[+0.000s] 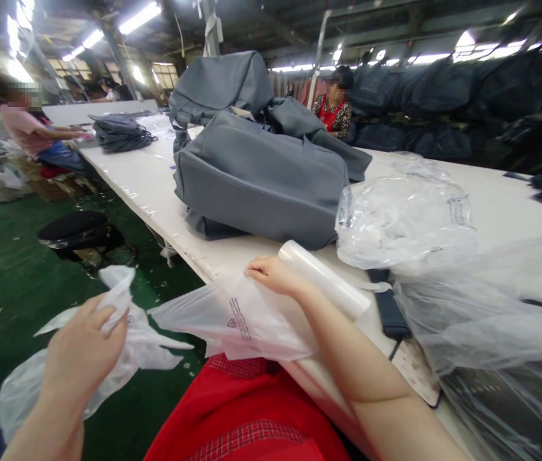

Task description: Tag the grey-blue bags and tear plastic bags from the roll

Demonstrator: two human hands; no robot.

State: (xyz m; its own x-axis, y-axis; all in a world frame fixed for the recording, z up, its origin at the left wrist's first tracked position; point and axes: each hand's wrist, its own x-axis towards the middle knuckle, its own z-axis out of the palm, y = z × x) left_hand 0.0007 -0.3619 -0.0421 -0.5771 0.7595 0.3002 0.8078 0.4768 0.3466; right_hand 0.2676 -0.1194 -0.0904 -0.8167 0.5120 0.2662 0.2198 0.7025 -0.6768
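Observation:
My left hand (89,339) is closed around a bunched clear plastic bag (143,342), which hangs loosely over the green floor. Above the table's near edge, my right hand (271,272) pinches the top of another printed plastic bag (246,320), spread out and drooping towards my red apron (252,416). Just past my right wrist lies a roll of clear plastic (326,278). Behind it, several grey-blue bags (261,173) are piled on the white table (131,186).
A puffy bundle of clear plastic (405,221) sits right of the pile, with a dark phone-like object (391,307) below. Loose plastic sheeting (492,307) covers the right side. A black stool (73,230) stands left. Two people work farther off, one left, one behind the table.

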